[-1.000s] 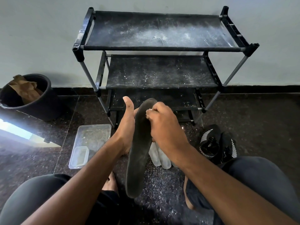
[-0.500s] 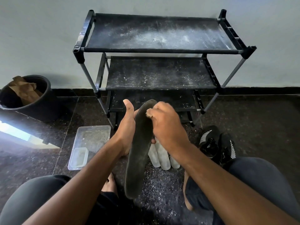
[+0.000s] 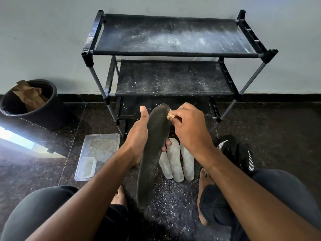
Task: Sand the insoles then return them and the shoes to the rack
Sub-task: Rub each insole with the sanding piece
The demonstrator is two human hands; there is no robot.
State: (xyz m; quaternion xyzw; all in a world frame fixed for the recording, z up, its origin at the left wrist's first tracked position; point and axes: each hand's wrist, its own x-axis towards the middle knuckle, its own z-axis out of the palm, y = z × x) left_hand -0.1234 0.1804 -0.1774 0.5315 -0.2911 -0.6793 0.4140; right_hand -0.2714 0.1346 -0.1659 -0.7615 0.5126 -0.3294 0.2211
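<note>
1. Your left hand [image 3: 139, 136] grips the long dark grey insole [image 3: 152, 153] at mid-length, held upright.
2. Your right hand [image 3: 191, 129] pinches a small tan sandpaper scrap [image 3: 170, 116] against its upper edge.
3. Three pale insoles [image 3: 175, 162] lie on the floor just behind, black shoes [image 3: 234, 153] to their right.
4. Farther back stands the dusty black shoe rack [image 3: 173, 84].

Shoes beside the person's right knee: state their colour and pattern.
Black shoes with white stripes, in the head view.

The insole [image 3: 152, 153] in hand is dark grey, dulled with pale dust. 3 insoles [image 3: 175, 162] on the floor are off-white. The shoes [image 3: 234, 153] are black with white stripes. The rack [image 3: 173, 53] is black with grey poles, its shelves speckled white. The bucket [image 3: 43, 110] is black, holding brown paper [image 3: 29, 96]. The floor [image 3: 278, 136] is dark, flecked stone. The tray [image 3: 97, 153] is clear.
</note>
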